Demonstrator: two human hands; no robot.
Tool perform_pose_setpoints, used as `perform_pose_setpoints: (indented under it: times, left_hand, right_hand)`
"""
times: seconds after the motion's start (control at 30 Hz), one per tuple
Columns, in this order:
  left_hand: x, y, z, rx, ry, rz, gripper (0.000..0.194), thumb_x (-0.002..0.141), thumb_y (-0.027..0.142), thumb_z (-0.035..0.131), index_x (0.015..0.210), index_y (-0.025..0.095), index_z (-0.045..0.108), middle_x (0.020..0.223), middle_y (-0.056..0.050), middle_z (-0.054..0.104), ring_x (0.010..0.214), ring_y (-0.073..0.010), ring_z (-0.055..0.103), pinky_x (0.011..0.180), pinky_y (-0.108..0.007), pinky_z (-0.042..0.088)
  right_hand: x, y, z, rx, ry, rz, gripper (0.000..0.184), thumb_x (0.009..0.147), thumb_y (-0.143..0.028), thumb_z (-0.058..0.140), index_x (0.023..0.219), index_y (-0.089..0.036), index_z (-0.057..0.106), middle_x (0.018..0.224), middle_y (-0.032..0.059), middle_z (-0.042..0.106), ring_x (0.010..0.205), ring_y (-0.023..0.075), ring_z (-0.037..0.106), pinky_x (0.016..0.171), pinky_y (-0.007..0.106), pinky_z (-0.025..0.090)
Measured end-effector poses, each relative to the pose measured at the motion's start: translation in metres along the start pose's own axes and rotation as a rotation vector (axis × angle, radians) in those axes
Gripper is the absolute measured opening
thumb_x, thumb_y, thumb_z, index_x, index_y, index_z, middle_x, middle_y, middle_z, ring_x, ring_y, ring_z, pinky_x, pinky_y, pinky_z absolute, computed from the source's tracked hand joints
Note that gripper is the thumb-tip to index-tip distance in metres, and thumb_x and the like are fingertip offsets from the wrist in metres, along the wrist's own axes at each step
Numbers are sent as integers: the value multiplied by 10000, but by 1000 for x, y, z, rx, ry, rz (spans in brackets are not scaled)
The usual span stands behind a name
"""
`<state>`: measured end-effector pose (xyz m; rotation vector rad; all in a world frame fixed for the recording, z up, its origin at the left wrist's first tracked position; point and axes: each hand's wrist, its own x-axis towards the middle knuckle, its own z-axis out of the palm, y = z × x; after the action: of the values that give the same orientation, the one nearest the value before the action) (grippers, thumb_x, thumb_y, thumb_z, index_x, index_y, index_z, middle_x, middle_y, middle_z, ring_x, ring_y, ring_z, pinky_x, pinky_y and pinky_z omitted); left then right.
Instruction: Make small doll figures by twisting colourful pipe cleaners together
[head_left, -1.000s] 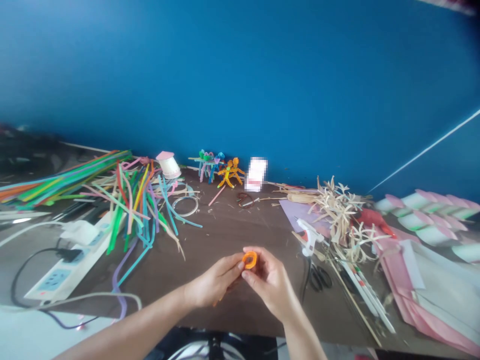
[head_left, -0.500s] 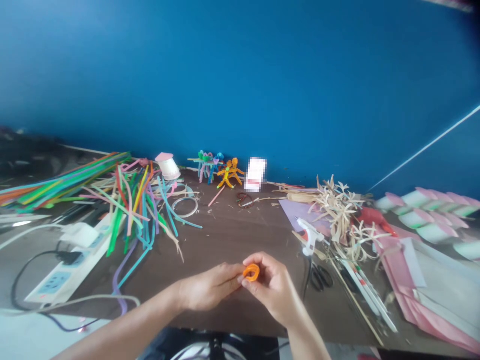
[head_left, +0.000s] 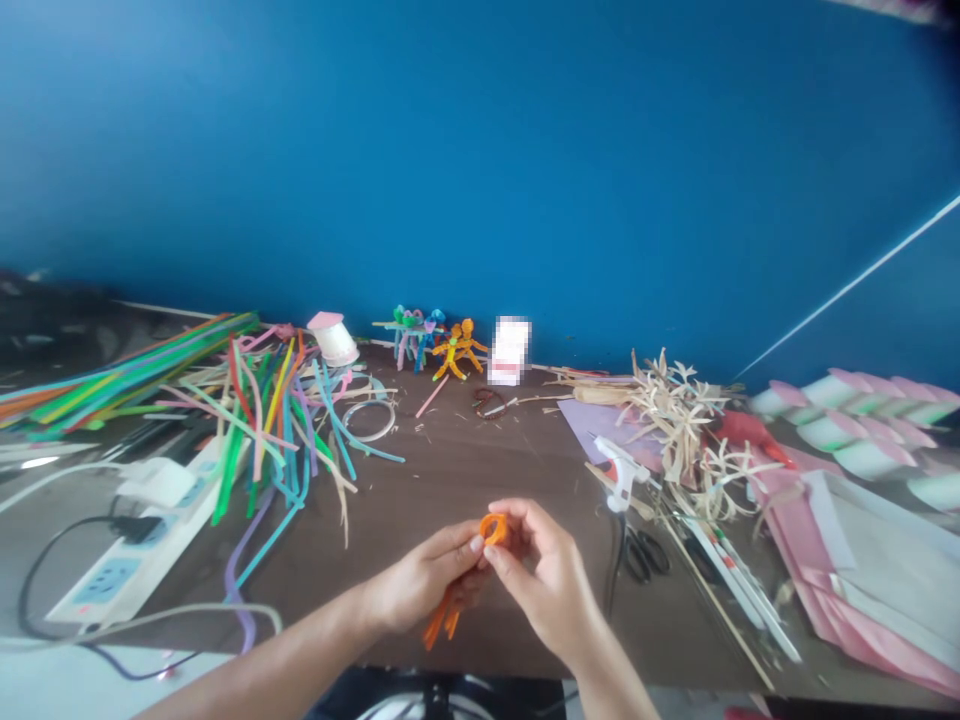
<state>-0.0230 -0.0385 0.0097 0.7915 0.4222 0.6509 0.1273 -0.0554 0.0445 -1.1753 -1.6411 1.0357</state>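
My right hand (head_left: 547,580) and left hand (head_left: 424,580) pinch closed on a small orange pipe-cleaner loop (head_left: 493,529) above the brown table (head_left: 465,470); I'm shaping it, and its loose ends (head_left: 439,622) look ready for securing

A craft workroom is shown: a brown bench (head_left: 450,470) set against a blue wall (head_left: 480,150) is strewn with multicoloured pipe-cleaner strips (head_left: 259,430), dried straw strands (head_left: 679,430), a white hot-glue gun (head_left: 619,475) and pink paper sheets (head_left: 840,620).

Brown tabletop (head_left: 450,450) runs between the right hand (head_left: 544,580) and the glue gun (head_left: 619,475)
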Motion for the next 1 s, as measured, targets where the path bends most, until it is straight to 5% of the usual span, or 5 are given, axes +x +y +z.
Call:
perform_pose_setpoints:
  times: [0.2, 0.33, 1.0]
  left_hand:
    - [0, 4, 1, 23, 66, 17, 250, 835, 395, 461, 861, 148, 488, 563, 63, 290, 478, -54, 227, 460, -202, 173]
    - [0, 5, 1, 29, 83, 19, 265, 821, 408, 478, 757, 152, 451, 570, 61, 293, 477, -50, 223, 452, -200, 159]
    - [0, 5, 1, 99, 135, -13, 318, 806, 444, 482, 694, 165, 379, 563, 68, 278, 474, -45, 200, 445, -203, 132]
  right_hand:
    - [-4, -2, 0, -339, 66, -187, 417, 807, -168, 495, 1220, -188, 437, 921, 74, 568, 757, 161, 559, 722, 310, 486]
    - [-3, -5, -2, -438, 47, -259, 375, 832, -141, 440, 1205, -173, 458, 944, 100, 564, 859, 191, 556, 760, 332, 483]
    - [3, 5, 9, -530, 142, -267, 316, 815, -104, 419, 1094, -166, 553, 818, 86, 621, 733, 178, 609, 680, 298, 519]
